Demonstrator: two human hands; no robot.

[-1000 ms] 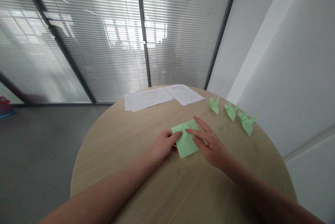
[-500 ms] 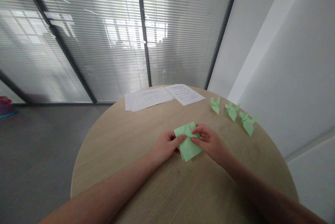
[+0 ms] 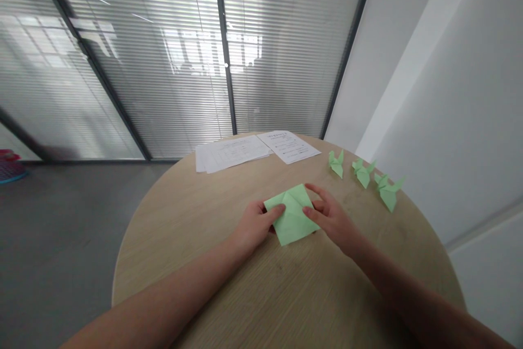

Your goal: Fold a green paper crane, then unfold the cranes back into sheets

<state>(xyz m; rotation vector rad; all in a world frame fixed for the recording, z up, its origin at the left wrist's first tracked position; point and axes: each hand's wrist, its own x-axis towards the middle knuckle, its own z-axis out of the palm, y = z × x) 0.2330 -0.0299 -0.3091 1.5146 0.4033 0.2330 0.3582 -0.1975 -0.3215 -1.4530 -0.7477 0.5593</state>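
A square of folded green origami paper (image 3: 295, 224) with visible crease lines is held just above the round table. My left hand (image 3: 258, 224) pinches its left edge, thumb on top and the other fingers hidden underneath. At the right edge, my right hand (image 3: 329, 215) grips the paper with its thumb on the upper face. The index finger of that hand reaches along the far right corner, and its other fingers are partly behind the sheet.
Three folded green paper cranes stand along the right of the wooden table (image 3: 175, 218): a left crane (image 3: 336, 164), a middle crane (image 3: 363, 173) and a right crane (image 3: 388, 194). Printed sheets (image 3: 237, 153) lie at the far edge. A pink and blue basket (image 3: 10, 166) is on the floor at left.
The paper's folded flaps now lie flatter, and it shows as a smoother square. My right fingers have shifted from its middle to its right edge, and my left hand moved slightly left.
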